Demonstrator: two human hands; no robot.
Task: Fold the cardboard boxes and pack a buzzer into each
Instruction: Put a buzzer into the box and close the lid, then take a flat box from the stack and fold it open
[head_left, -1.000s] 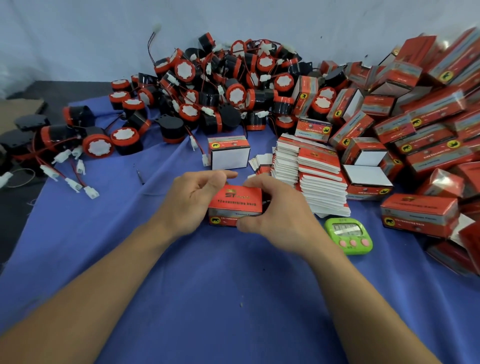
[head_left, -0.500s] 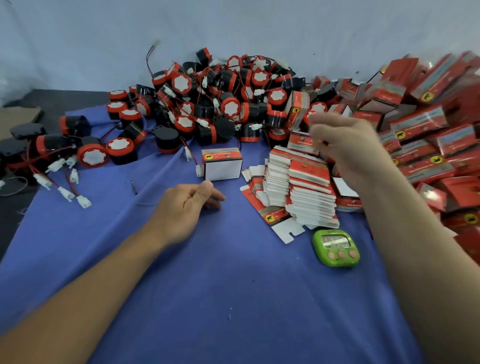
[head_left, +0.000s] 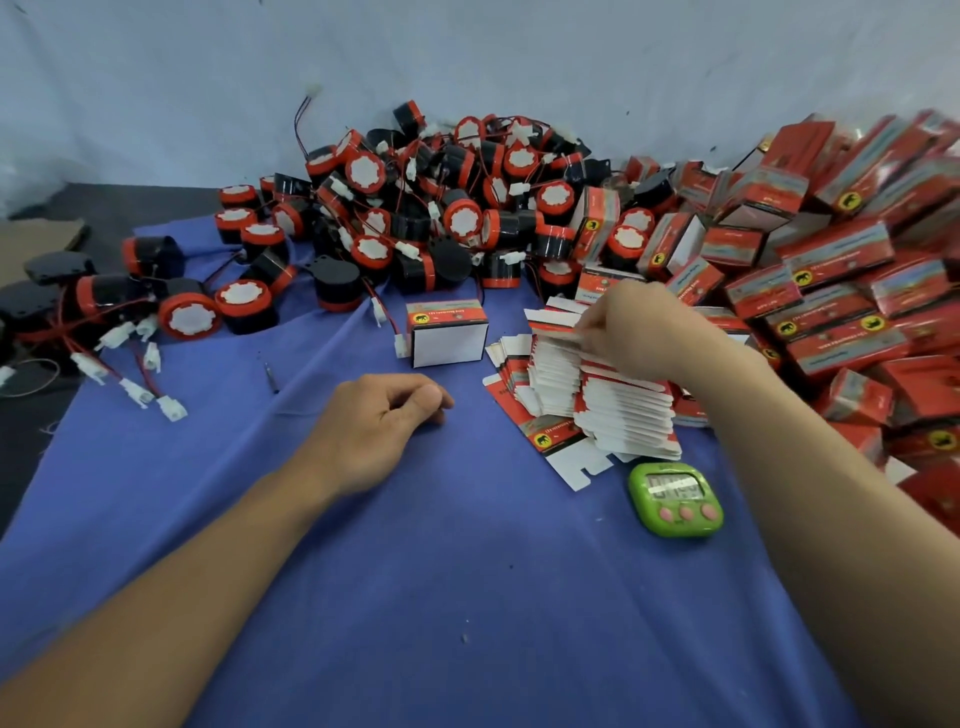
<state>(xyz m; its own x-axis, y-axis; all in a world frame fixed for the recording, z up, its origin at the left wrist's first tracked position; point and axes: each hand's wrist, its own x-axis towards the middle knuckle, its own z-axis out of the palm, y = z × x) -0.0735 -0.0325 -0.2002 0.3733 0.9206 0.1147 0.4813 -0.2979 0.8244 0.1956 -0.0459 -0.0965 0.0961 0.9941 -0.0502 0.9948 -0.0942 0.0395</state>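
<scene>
**At the top of the stack, one flat box is being taken**

At the middle right of the scene, the stack of flat boxes is leaning a little on the blue cloth. The right hand is pinching the top flat box at its edge, thumb against curled fingers. How many sheets are between the fingertips I cannot tell, because the hand is blurred.

One loose flat box is lying on the cloth at the near left foot of the stack, touching it. Just left of the stack, a folded box is standing with its white side toward the camera. The left hand is resting on the cloth, near and left of this box, with its fingers loosely curled and holding nothing.

Farther away, the buzzers are lying in a big heap against the wall with their wires tangled. The finished boxes are piling up at the right. A green timer is sitting on the near side of the stack.

I am judging that the main risk is taking two sheets at once, since they are thin and are lying tight together. The stack is also fanning out toward the near side, so a quick pull may be sliding several sheets off, maybe onto the timer. Later, the tangled wires may be dragging neighbouring buzzers along when one is picked.
</scene>
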